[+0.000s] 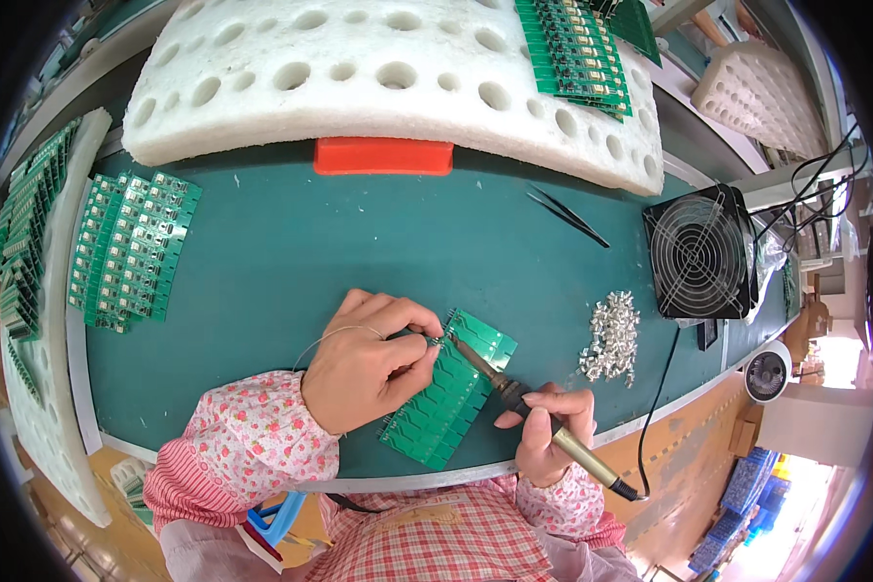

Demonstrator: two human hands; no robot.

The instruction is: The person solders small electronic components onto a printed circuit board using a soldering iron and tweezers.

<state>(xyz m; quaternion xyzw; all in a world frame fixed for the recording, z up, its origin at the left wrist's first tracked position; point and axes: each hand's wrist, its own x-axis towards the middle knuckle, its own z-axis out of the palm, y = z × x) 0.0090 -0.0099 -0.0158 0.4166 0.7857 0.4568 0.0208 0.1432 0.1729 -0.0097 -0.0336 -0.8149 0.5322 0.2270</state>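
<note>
A green circuit board panel (pixel 441 407) lies at a slant on the teal work mat, near the front edge of the table. My right hand (pixel 550 436) grips a soldering iron (pixel 584 454), its tip touching or nearly touching the panel's upper left edge. Beside that tip, the fingers of my left hand (pixel 371 364) are pinched together at the panel's edge. A thin solder wire (pixel 335 333) loops over the back of this hand and runs toward its fingertips. The fingers hide the exact spot where wire and iron meet.
Small silvery parts (pixel 611 338) are heaped at right, near a black fan (pixel 698 252) and tweezers (pixel 570 216). Board panels (pixel 131 250) lie at left. A white foam block (pixel 349 102) spans the back, with a red piece (pixel 383 156) at its front edge.
</note>
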